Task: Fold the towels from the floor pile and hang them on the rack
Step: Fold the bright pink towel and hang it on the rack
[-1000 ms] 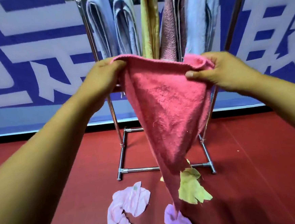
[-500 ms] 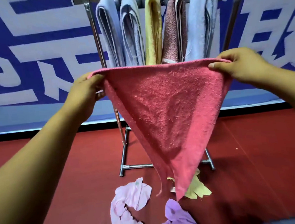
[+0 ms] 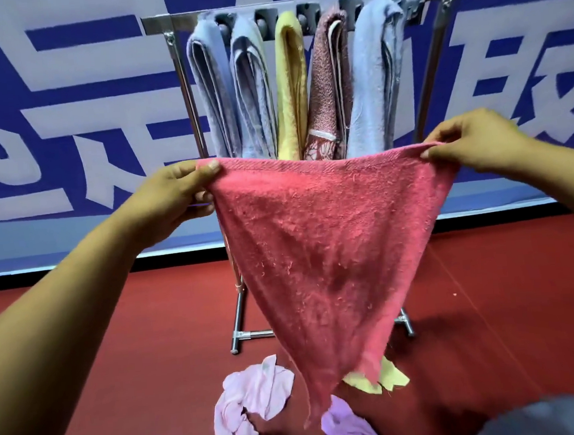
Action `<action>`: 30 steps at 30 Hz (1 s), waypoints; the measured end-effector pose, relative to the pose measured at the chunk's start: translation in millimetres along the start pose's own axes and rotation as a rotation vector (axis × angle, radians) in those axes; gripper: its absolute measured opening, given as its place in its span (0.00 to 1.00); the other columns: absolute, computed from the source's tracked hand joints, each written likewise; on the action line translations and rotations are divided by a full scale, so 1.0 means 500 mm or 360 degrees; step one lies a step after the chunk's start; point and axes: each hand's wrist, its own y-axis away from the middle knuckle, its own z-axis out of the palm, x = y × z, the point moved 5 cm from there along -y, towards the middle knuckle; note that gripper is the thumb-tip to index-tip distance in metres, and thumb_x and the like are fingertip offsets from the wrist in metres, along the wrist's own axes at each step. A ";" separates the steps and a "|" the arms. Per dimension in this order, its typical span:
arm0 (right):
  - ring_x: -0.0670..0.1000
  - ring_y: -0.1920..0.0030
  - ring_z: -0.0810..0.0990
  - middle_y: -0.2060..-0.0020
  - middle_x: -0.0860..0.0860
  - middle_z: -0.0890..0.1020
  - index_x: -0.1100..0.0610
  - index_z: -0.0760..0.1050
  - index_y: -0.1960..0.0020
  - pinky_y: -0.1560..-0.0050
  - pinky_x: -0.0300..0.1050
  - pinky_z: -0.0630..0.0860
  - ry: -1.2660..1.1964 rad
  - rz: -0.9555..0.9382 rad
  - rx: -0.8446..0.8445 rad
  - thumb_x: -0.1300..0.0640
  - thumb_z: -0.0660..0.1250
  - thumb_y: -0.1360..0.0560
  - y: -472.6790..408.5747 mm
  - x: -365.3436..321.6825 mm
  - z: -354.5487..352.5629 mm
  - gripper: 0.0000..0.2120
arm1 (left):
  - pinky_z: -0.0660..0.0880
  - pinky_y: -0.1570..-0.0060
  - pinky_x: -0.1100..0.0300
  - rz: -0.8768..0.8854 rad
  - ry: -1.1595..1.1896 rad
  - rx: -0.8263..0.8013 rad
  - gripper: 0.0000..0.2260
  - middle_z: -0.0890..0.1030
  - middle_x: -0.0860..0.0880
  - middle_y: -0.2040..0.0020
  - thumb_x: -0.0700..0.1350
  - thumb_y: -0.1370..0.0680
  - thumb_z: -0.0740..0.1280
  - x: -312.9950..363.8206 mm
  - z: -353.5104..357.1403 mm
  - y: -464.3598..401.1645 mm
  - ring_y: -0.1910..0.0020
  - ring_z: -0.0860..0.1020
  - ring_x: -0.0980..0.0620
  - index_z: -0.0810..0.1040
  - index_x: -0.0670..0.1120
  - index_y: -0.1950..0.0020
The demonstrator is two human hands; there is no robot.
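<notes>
From the head camera, the left hand [image 3: 174, 195] pinches one top corner of a pink towel [image 3: 326, 248] and the right hand [image 3: 472, 144] pinches the other, so the top edge runs taut between them and the cloth hangs down to a point. Behind it stands a metal rack [image 3: 182, 88] carrying five folded towels: two pale blue, one yellow towel [image 3: 290, 86], one brown-pink patterned, one pale blue. On the red floor [image 3: 491, 304] below lie a light pink cloth [image 3: 254, 388], a purple cloth [image 3: 343, 425] and a yellow cloth [image 3: 391, 379].
</notes>
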 end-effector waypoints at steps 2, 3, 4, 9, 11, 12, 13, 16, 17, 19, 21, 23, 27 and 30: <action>0.42 0.69 0.76 0.66 0.52 0.81 0.56 0.82 0.56 0.66 0.37 0.70 0.0124 0.0012 -0.0037 0.59 0.72 0.28 -0.001 -0.002 -0.004 0.02 | 0.76 0.63 0.69 0.0085 -0.0159 0.0043 0.08 0.73 0.50 0.64 0.47 0.19 0.61 0.012 0.000 -0.001 0.67 0.73 0.58 0.79 0.47 0.52; 0.47 0.64 0.77 0.64 0.52 0.81 0.55 0.82 0.56 0.61 0.40 0.69 0.0183 0.0024 -0.0050 0.59 0.72 0.29 -0.002 -0.004 -0.004 0.02 | 0.76 0.63 0.70 0.0119 -0.0289 0.0074 0.09 0.75 0.49 0.63 0.46 0.18 0.61 0.016 0.000 -0.002 0.65 0.74 0.57 0.79 0.45 0.51; 0.50 0.60 0.77 0.64 0.52 0.81 0.54 0.82 0.57 0.58 0.41 0.67 0.0232 0.0046 -0.0052 0.59 0.71 0.29 -0.002 -0.004 -0.007 0.02 | 0.75 0.64 0.70 0.0155 -0.0423 0.0118 0.10 0.76 0.48 0.62 0.46 0.18 0.62 0.021 0.001 -0.003 0.64 0.74 0.56 0.80 0.42 0.49; 0.52 0.58 0.79 0.62 0.52 0.83 0.50 0.82 0.58 0.55 0.43 0.72 0.0301 0.0078 -0.0035 0.60 0.70 0.28 0.001 0.007 -0.015 0.06 | 0.69 0.65 0.61 0.0342 -0.0671 0.0461 0.10 0.77 0.48 0.64 0.45 0.20 0.65 0.053 -0.003 -0.009 0.66 0.73 0.56 0.80 0.40 0.50; 0.53 0.57 0.80 0.61 0.53 0.83 0.52 0.82 0.56 0.54 0.44 0.73 0.0271 0.0083 -0.0031 0.59 0.70 0.27 0.001 0.011 -0.019 0.03 | 0.67 0.65 0.58 0.0345 -0.0689 0.0570 0.10 0.74 0.49 0.67 0.47 0.21 0.65 0.055 -0.007 -0.010 0.69 0.69 0.54 0.80 0.41 0.56; 0.54 0.57 0.80 0.60 0.53 0.83 0.52 0.82 0.57 0.53 0.45 0.73 0.0250 0.0089 -0.0032 0.57 0.69 0.26 0.002 0.011 -0.021 0.03 | 0.66 0.64 0.57 0.0335 -0.0692 0.0602 0.11 0.73 0.49 0.69 0.48 0.21 0.66 0.055 -0.009 -0.011 0.69 0.68 0.53 0.79 0.42 0.59; 0.54 0.56 0.80 0.59 0.54 0.83 0.53 0.81 0.58 0.52 0.46 0.73 0.0218 0.0096 -0.0036 0.57 0.69 0.26 0.003 0.008 -0.022 0.03 | 0.65 0.65 0.58 0.0324 -0.0682 0.0622 0.12 0.72 0.50 0.70 0.48 0.21 0.66 0.054 -0.010 -0.011 0.70 0.67 0.53 0.77 0.44 0.62; 0.55 0.56 0.78 0.58 0.55 0.82 0.57 0.80 0.57 0.54 0.46 0.72 0.0121 0.0140 -0.0074 0.57 0.67 0.24 0.008 -0.002 -0.015 0.05 | 0.66 0.65 0.57 0.0231 -0.0664 0.0663 0.12 0.73 0.50 0.69 0.48 0.22 0.66 0.042 -0.010 -0.008 0.69 0.68 0.52 0.76 0.46 0.65; 0.55 0.60 0.76 0.60 0.56 0.81 0.58 0.80 0.57 0.58 0.45 0.71 0.0097 0.0166 -0.0094 0.58 0.66 0.24 0.009 -0.005 -0.010 0.06 | 0.68 0.63 0.56 0.0210 -0.0665 0.0684 0.12 0.74 0.49 0.69 0.48 0.23 0.66 0.037 -0.011 -0.008 0.68 0.70 0.51 0.78 0.44 0.64; 0.55 0.67 0.73 0.64 0.58 0.79 0.60 0.79 0.60 0.63 0.45 0.71 0.0021 0.0225 -0.0124 0.59 0.66 0.24 0.012 -0.012 0.000 0.07 | 0.72 0.59 0.54 0.0180 -0.0625 0.0700 0.11 0.75 0.47 0.68 0.47 0.24 0.66 0.028 -0.010 -0.007 0.68 0.72 0.50 0.78 0.42 0.62; 0.55 0.70 0.72 0.67 0.58 0.76 0.61 0.76 0.64 0.65 0.45 0.75 -0.0090 0.0294 -0.0129 0.60 0.67 0.25 0.012 -0.015 0.009 0.10 | 0.74 0.59 0.56 0.0142 -0.0546 0.0658 0.11 0.74 0.47 0.70 0.44 0.23 0.66 0.022 -0.003 -0.006 0.70 0.73 0.51 0.76 0.42 0.64; 0.52 0.74 0.72 0.69 0.57 0.74 0.62 0.77 0.61 0.73 0.40 0.76 -0.0305 0.0405 -0.0145 0.62 0.66 0.25 0.016 -0.021 0.019 0.07 | 0.75 0.61 0.57 0.0127 -0.0561 0.0625 0.11 0.75 0.48 0.72 0.42 0.23 0.65 0.020 0.010 -0.001 0.71 0.74 0.51 0.76 0.44 0.66; 0.45 0.83 0.73 0.71 0.56 0.73 0.61 0.75 0.59 0.79 0.37 0.76 -0.0709 0.0605 -0.0151 0.64 0.65 0.24 0.024 -0.046 0.044 0.05 | 0.76 0.70 0.61 0.0171 -0.0597 0.0621 0.09 0.76 0.47 0.71 0.40 0.23 0.63 0.032 0.036 0.011 0.73 0.77 0.54 0.77 0.41 0.62; 0.42 0.84 0.72 0.70 0.54 0.72 0.58 0.71 0.63 0.79 0.37 0.76 -0.0879 0.0694 -0.0087 0.65 0.64 0.24 0.022 -0.062 0.053 0.09 | 0.76 0.67 0.59 0.0223 -0.0601 0.0623 0.10 0.77 0.47 0.70 0.41 0.23 0.62 0.039 0.044 0.011 0.70 0.78 0.50 0.76 0.44 0.63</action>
